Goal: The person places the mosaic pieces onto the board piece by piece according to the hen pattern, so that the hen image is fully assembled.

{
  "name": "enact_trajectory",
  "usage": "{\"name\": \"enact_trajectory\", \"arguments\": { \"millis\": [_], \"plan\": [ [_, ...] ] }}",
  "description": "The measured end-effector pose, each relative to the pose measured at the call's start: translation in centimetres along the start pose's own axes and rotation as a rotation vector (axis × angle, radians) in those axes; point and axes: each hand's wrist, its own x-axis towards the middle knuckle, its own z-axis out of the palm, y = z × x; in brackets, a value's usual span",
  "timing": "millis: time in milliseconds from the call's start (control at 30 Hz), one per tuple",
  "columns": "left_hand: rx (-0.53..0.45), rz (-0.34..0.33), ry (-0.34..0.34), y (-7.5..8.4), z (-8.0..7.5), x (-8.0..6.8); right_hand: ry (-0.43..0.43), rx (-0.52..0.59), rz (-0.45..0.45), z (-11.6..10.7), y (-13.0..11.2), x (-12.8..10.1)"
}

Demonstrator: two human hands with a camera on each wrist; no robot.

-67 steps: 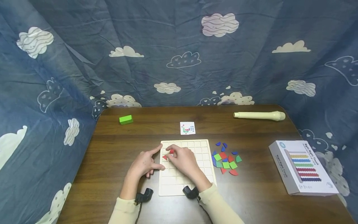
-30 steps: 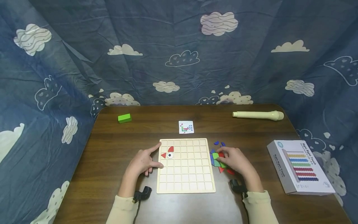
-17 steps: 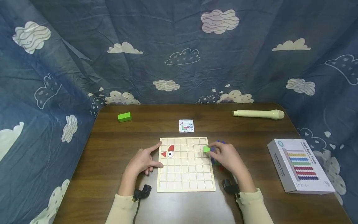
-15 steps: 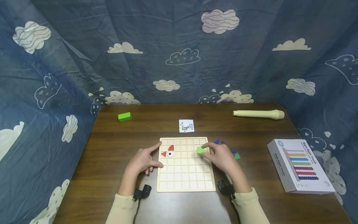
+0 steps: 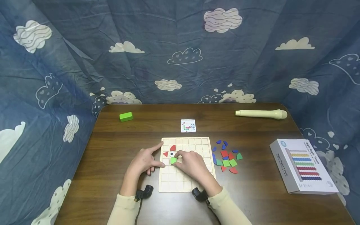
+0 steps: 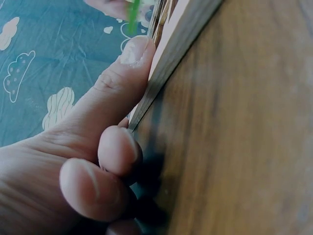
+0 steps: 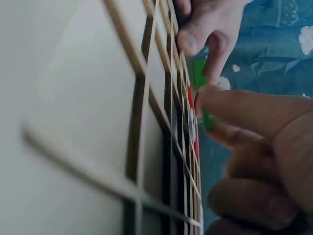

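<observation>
Blue fabric printed with pale clouds (image 5: 222, 18) hangs behind and around a dark wooden table (image 5: 112, 150), seen from our head camera looking down. At the centre lies a pale wooden grid board (image 5: 197, 147) divided into small square cells. Our right hand (image 5: 191, 163) reaches across the board and pinches a small green square tile (image 5: 173, 160) between thumb and fingertips, holding it over the cells near the board's left edge. Just above it sit a red triangle (image 5: 165, 154), a red quarter-round piece (image 5: 172, 147) and a white eye piece (image 5: 172, 154); whether the green tile touches the board we cannot tell. Our left hand (image 5: 144, 162) rests on the table against the board's left edge, index finger and thumb extended onto that edge, the other fingers curled under and holding nothing. To the right of the board lies a loose heap of blue, red and green pieces (image 5: 226, 157). Behind the board is a small pattern card (image 5: 188, 126). Farther off are a green block (image 5: 126, 116) at the back left, a cream recorder (image 5: 261, 114) at the back right, and a white box (image 5: 303, 165) on the right.
</observation>
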Motion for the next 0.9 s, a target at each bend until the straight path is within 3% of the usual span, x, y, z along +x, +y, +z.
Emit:
{"name": "enact_trajectory", "arguments": {
  "millis": [300,900],
  "plan": [
    [0.024,0.014,0.016,0.0,0.0,-0.1,0.009,-0.017,0.007,1.5,0.3,0.1],
    [0.001,-0.014,0.014,0.0,0.2,0.0,0.026,0.010,0.015,1.4,0.5,0.0]
  ]
}}
